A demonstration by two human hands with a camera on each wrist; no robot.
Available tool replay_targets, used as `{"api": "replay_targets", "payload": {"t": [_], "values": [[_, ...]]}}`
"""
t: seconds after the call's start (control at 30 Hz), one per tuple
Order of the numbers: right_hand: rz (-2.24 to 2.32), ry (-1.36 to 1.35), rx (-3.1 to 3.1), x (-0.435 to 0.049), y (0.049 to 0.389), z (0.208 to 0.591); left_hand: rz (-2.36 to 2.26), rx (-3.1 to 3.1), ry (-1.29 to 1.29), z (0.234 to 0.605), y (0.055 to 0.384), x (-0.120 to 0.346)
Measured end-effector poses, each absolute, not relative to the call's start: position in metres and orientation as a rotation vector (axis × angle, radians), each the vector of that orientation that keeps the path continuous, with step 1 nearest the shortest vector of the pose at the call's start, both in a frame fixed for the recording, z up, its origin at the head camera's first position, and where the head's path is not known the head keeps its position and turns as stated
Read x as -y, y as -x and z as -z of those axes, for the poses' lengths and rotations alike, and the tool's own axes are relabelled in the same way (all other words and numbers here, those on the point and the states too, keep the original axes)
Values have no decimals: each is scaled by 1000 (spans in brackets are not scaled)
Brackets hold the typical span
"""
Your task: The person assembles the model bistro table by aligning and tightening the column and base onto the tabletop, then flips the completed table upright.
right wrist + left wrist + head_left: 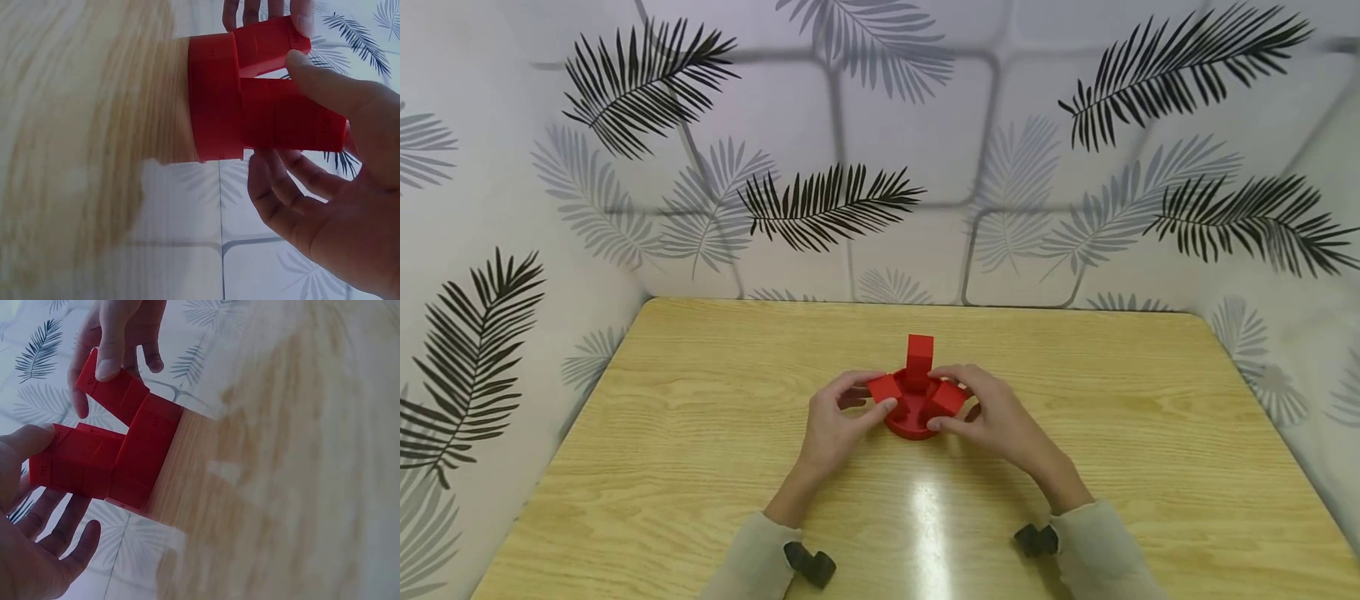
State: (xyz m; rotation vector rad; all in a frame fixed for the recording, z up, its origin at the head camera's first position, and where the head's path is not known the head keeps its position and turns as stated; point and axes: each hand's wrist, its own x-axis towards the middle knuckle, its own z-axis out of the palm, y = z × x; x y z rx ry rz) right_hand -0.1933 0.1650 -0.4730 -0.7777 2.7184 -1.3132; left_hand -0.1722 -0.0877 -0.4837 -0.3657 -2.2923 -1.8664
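A shallow, round red base [910, 432] sits on the wooden table, with three square red posts rising from it. My left hand [829, 427] pinches the left post [885, 388] near its top between thumb and fingers. On the other side, my right hand [1003, 418] grips the right post [950, 398] the same way. Nobody touches the rear post [920, 357], which stands upright. Both held posts lean outward in the head view. Small raised marks show on the left post [78, 459] in the left wrist view. From the right wrist, the base's side wall [215, 100] lies flat against the table.
The light wooden table [700, 358] extends around the base on all sides. Behind it and at both sides hangs a pale covering [910, 133] with a leaf print. Dark wrist devices [810, 565] sit at the sleeve cuffs.
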Motion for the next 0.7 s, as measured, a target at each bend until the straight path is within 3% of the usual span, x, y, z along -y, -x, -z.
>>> {"api": "replay_targets", "payload": {"t": [0.17, 0.7], "values": [[1315, 878, -2634, -171, 193, 470, 1878, 2284, 350, 461, 162, 83], [1323, 836, -2760, -169, 194, 473, 1841, 2256, 324, 478, 168, 81]]}}
